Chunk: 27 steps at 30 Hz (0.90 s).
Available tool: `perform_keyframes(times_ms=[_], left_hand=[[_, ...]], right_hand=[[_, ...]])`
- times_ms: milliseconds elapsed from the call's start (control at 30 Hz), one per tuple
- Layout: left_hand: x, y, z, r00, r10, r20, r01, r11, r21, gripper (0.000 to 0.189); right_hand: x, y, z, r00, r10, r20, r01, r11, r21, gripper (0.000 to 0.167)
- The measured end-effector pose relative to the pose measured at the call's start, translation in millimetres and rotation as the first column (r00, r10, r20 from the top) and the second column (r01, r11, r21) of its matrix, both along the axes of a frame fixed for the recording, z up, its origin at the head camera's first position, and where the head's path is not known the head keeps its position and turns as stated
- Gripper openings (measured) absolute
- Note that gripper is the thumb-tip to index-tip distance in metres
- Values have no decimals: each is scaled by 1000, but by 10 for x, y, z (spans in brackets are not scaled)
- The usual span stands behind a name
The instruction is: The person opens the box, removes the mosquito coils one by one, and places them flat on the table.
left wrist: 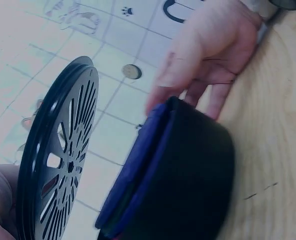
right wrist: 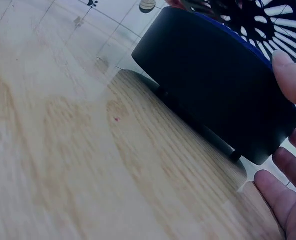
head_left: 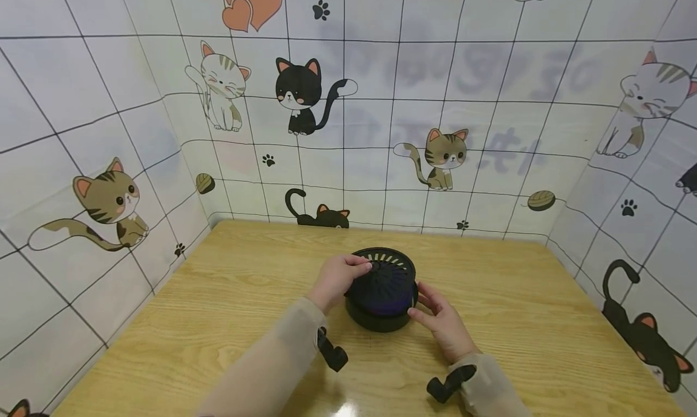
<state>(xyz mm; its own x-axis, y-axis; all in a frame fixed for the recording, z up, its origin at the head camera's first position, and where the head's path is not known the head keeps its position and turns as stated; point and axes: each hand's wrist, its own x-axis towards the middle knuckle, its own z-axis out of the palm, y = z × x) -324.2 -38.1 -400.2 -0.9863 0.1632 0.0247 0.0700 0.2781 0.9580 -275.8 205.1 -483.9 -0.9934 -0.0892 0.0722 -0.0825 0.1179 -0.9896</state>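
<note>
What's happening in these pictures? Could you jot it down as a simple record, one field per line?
Left hand: holds a slotted black lid
Lid position: raised, with a gap showing below it in the left wrist view
Right hand: holds the side of a round black container
Contents: something blue at the rim; exactly what is unclear
Surface: wooden table
Backdrop: gridded wall covering with cartoon cats

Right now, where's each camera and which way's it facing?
Head: on head, facing forward and down; grille, base, left grip, right grip, sleeves.
Left wrist: on that wrist, facing grille and base; left grip lower left, right grip top.
Right wrist: likewise, facing base's side; right grip at right edge.
Shared by both wrists: grille, base.
</note>
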Motion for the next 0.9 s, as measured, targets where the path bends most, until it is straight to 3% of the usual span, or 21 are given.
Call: perform_keyframes(times_ms=[300,600,900], left_hand=[[-63,-414,9,995,93,-23,-92,995,44,24],[-189,-993,-134,973,230,0,-230,973,39,29],[-252,-1434,-381,936,344,70,-346,938,25,35]], right_hand=[[-2,-4,-15,999,0,33,0,1000,-12,72],[17,-13,5,999,-4,46,5,1000,-19,73],[23,-22,19,998,-3,58,4,1000,-15,74]])
